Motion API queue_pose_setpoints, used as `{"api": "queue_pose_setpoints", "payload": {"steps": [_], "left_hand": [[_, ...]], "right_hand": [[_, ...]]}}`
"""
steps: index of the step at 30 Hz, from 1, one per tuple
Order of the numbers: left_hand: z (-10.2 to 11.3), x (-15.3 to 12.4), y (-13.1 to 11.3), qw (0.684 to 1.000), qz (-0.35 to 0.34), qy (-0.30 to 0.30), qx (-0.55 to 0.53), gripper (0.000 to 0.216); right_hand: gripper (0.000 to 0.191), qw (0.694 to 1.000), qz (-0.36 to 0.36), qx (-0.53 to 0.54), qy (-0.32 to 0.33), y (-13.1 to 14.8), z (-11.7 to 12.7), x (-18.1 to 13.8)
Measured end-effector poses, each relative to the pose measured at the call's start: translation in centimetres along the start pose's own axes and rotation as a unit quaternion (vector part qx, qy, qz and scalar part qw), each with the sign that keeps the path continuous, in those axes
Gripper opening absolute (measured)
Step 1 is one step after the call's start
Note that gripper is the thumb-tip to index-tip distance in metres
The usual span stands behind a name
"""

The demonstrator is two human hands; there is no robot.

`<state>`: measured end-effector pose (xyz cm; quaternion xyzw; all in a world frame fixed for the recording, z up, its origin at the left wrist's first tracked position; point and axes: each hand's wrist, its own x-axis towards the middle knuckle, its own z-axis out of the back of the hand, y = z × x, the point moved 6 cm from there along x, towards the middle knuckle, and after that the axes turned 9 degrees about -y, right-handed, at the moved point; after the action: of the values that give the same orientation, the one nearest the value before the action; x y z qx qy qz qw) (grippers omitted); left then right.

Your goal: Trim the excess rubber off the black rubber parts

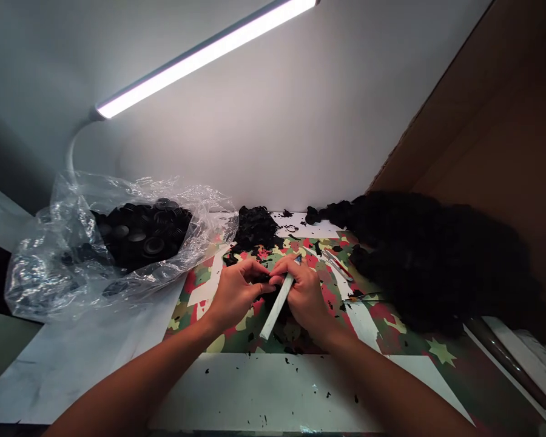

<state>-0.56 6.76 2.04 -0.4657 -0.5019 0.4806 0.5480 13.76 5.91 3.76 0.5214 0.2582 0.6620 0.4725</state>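
My right hand (304, 292) is closed around a long, pale, flat-sided handle (276, 308), which slants down toward me. A bit of blue shows at its upper end by my knuckles, and the tool's working tip is hidden. My left hand (242, 286) is pinched shut, its fingertips meeting those of my right. A small dark piece seems to sit between the fingertips, mostly covered and too small to make out. Both hands hover over a camouflage-patterned sheet (236, 331) scattered with black scraps. Just beyond them lies a heap of black trimmings (256, 226).
On the left, a clear plastic bag (40, 273) holds many round black parts (152, 244). A large black pile (437, 261) fills the right side by a cardboard panel (495, 127). Thin tools (339, 265) lie right of my hands. A lit tube lamp (209, 57) hangs above.
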Motion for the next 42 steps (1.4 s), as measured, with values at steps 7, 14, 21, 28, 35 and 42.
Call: {"api": "queue_pose_setpoints", "payload": {"steps": [7, 14, 21, 28, 35, 42], "left_hand": [[-0.4, -1.1, -0.8, 0.998, -0.054, -0.014, 0.008, 0.013], [-0.1, -0.3, 0.9, 0.998, 0.045, -0.002, -0.044, 0.023], [0.0, 0.2, 1.3, 0.999, 0.033, -0.007, -0.002, 0.023], [-0.3, -0.4, 0.3, 1.0, 0.009, -0.005, 0.023, 0.018], [0.4, 0.4, 1.5, 0.998, 0.047, -0.011, -0.051, 0.025], [-0.1, 0.2, 0.9, 1.0, 0.009, 0.011, -0.023, 0.015]], "right_hand": [[0.014, 0.991, -0.108, 0.063, -0.043, -2.9, 1.2, 2.0], [0.02, 0.993, -0.103, 0.054, -0.02, -3.9, 2.6, 3.1], [0.008, 0.997, -0.006, 0.044, 0.063, 0.3, 0.4, 0.8], [0.023, 0.985, -0.129, 0.107, -0.04, -2.4, 1.0, 1.5], [0.02, 0.989, -0.075, 0.082, 0.097, -1.8, 0.9, 1.8], [0.015, 0.994, 0.036, -0.091, 0.048, -0.3, 0.4, 0.9]]}}
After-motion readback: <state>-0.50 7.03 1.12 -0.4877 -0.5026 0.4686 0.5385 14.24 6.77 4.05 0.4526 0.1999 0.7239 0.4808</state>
